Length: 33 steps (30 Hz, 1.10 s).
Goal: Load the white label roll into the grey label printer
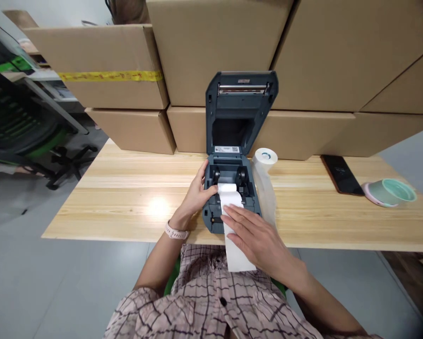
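A dark grey label printer [209, 207] stands at the table's front edge with its lid [229, 110] raised. My left hand [197, 190] grips the printer's left side, its thumb over the inner edge near the paper and its fingers along the outer wall. From inside the printer a white strip of label paper [238, 254] runs out over the front edge toward my lap. My right hand [254, 233] lies on that strip with its fingers stretched out, covering part of the paper and the printer's front right. Behind the strip, part of the feed area shows.
Right of the printer stands a white paper roll [265, 157] with a pale strip trailing forward. Farther right are a dark phone [341, 174] and a green cup [391, 192]. Cardboard boxes [218, 52] form a wall behind the wooden table [126, 197]. An office chair [24, 117] stands left.
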Tool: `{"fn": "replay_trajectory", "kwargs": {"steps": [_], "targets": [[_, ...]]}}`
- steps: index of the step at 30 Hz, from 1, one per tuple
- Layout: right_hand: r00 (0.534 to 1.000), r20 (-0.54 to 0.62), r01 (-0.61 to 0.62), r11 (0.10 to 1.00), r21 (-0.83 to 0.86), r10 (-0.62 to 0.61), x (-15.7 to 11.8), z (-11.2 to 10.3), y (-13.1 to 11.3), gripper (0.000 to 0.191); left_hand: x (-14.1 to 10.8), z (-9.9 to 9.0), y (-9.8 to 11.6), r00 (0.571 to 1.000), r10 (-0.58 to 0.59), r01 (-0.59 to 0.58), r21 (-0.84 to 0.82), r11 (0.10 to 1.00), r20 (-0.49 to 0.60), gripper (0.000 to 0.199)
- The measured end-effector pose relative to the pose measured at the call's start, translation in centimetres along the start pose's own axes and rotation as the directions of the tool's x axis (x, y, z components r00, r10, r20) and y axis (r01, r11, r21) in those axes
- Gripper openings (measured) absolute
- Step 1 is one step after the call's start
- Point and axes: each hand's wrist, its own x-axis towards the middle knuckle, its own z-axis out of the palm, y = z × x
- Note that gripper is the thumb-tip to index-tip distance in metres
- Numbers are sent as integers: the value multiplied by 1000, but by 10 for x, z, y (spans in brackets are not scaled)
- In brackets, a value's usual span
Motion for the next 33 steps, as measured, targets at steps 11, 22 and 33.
{"fn": "replay_trajectory", "kwargs": {"steps": [11,22,33], "targets": [[996,-21,-94,992,-88,92,6,9,-21,33,0,0,5,1000,-24,23,21,1000,7,90],[785,-511,-198,923,330,351,43,-56,52,20,-75,30,46,853,235,-502,611,612,466,56],[844,-383,-155,854,497,376,172,-64,172,77,-143,19,61,863,296,-469,429,772,410,39]]}}
